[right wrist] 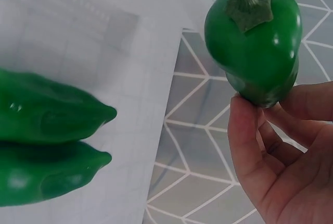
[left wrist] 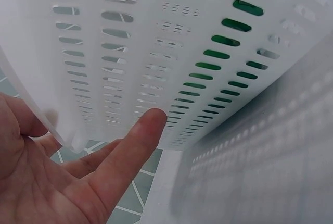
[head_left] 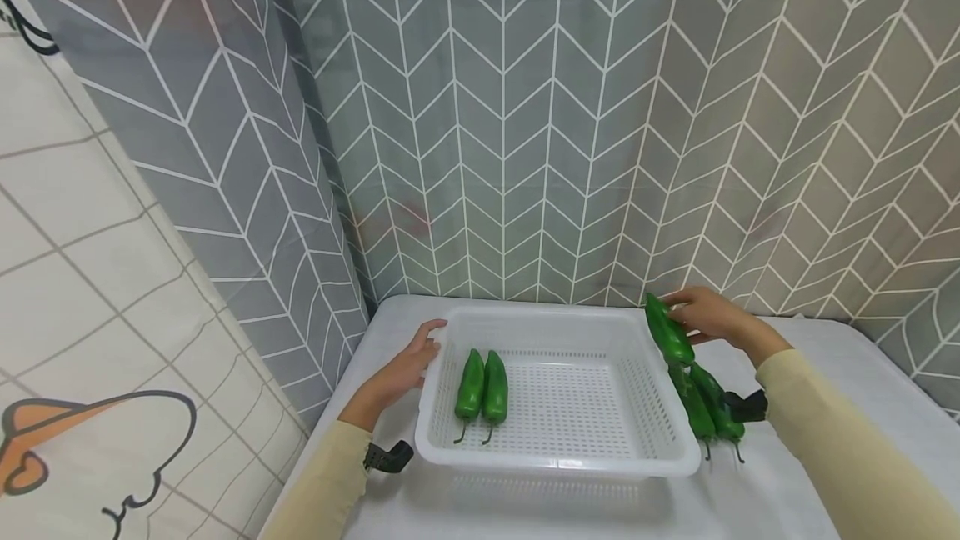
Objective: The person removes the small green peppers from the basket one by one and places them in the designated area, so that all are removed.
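Note:
A white perforated plastic basket (head_left: 558, 463) stands on the table with two green peppers (head_left: 482, 390) side by side at its left end. My left hand (head_left: 405, 367) holds the basket's left rim; in the left wrist view the thumb (left wrist: 148, 130) lies against the slotted side wall. My right hand (head_left: 708, 313) pinches another green pepper (head_left: 667, 332) between thumb and fingers at the basket's right rim. The left wrist view does not show this pepper; in the right wrist view its stem end (right wrist: 255, 31) faces the camera. Two more green peppers (head_left: 708, 407) lie on the table right of the basket.
The white table (head_left: 817, 373) ends at a grey curtain (head_left: 525, 148) with white zigzag lines, close behind the basket. To the left hangs a pale tiled-pattern cloth (head_left: 112, 273) with a cartoon print. A black wrist strap mount (head_left: 746, 407) is on the right sleeve.

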The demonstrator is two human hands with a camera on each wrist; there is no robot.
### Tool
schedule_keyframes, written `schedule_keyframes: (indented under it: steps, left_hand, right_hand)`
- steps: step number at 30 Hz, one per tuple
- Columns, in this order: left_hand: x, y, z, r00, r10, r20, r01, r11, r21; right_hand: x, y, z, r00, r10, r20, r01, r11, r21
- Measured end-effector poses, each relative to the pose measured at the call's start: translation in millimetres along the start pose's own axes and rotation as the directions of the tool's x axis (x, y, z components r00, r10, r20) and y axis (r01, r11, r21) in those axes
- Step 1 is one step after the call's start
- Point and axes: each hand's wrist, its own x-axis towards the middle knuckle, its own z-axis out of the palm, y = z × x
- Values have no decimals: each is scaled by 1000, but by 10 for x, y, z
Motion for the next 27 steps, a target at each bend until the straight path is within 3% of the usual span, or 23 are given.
schedule_keyframes:
  steps: [10,21,27]
  left_hand:
    - [-10,46,47,1000,8,-12,-8,1000,14]
    - [-23,24,25,998,-26,-52,26,1000,11]
    - [-4,27,25,999,-13,-38,13,1000,9]
  right_hand:
    - [-128,186,-111,1000,24,-11,-24,999,-36]
    - [-209,379,-181,995,94,-32,-96,994,-61]
    - [-255,543,-193,993,115,-42,-118,990,-76]
